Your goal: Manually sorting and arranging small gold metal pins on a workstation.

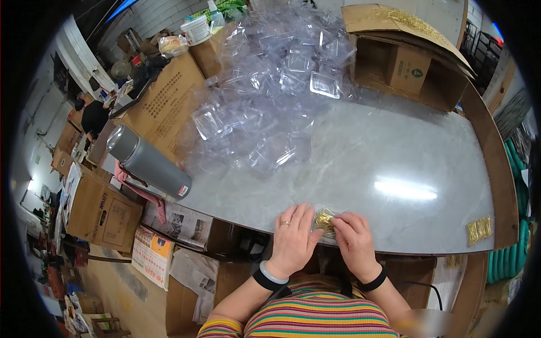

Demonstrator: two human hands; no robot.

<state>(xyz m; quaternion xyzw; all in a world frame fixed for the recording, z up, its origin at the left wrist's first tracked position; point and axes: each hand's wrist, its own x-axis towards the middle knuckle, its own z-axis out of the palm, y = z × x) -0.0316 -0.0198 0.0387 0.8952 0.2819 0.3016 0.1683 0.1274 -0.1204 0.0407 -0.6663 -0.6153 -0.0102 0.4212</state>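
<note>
Close to the table's front edge, a small clear plastic box (316, 224) holds a bunch of thin gold strips (324, 217). My left hand (293, 236) is at its left side, fingers long and together, with the thumb against the box. From the right, my right hand (355, 239) pinches at the gold strips; its fingertips partly cover them. A second neat bundle of gold strips (479, 230) lies at the table's right end. Farther back rises a big heap of clear plastic boxes (270, 107).
A grey bottle (152, 163) stands at the table's left edge, beside a large cardboard box (163, 101). At the back right, an open carton (375, 62) carries loose gold strips on top. A cardboard wall (496, 163) borders the right side. The grey tabletop (349, 152) reflects a lamp.
</note>
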